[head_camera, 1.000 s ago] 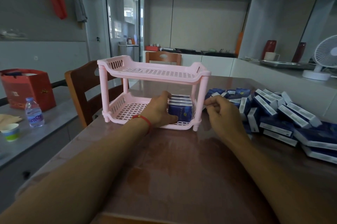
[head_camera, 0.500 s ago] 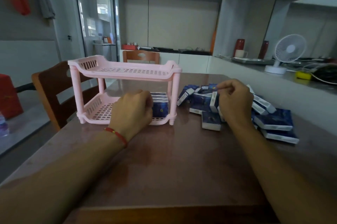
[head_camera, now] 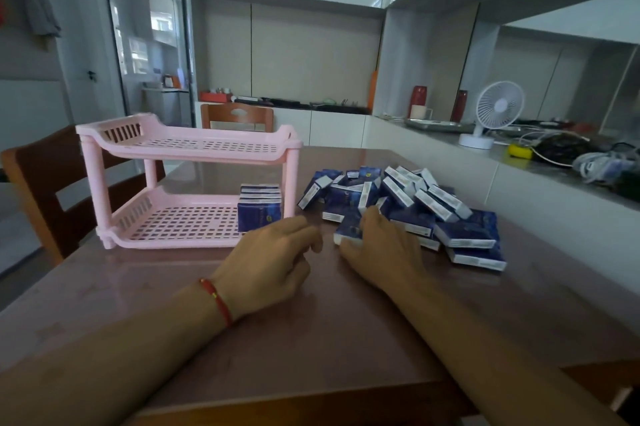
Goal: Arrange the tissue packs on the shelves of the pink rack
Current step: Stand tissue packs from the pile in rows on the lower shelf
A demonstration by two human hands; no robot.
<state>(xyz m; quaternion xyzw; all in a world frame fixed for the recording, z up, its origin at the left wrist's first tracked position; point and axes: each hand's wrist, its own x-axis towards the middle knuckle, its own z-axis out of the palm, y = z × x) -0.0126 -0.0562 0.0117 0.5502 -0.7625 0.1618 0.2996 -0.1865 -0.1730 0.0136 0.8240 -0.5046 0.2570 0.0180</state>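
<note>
A pink two-shelf rack [head_camera: 194,148] stands on the brown table. Its top shelf holds nothing. A row of blue tissue packs [head_camera: 259,205] stands upright at the right end of its bottom shelf. To the right of the rack lies a loose heap of blue and white tissue packs [head_camera: 415,204]. My left hand [head_camera: 273,259] hovers in front of the rack's right leg, fingers loosely curled, holding nothing. My right hand [head_camera: 381,249] lies on the near edge of the heap, its thumb and fingers around one blue pack [head_camera: 348,230].
Wooden chairs stand at the left [head_camera: 41,183] and behind the table [head_camera: 237,115]. A counter on the right carries a white fan [head_camera: 495,114], cables and a metal tray. The table [head_camera: 311,339] runs to its front edge near me.
My left hand has drawn back out of the bottom shelf and off the row of packs. My right hand has dropped from the heap's top to a pack at its near edge.
</note>
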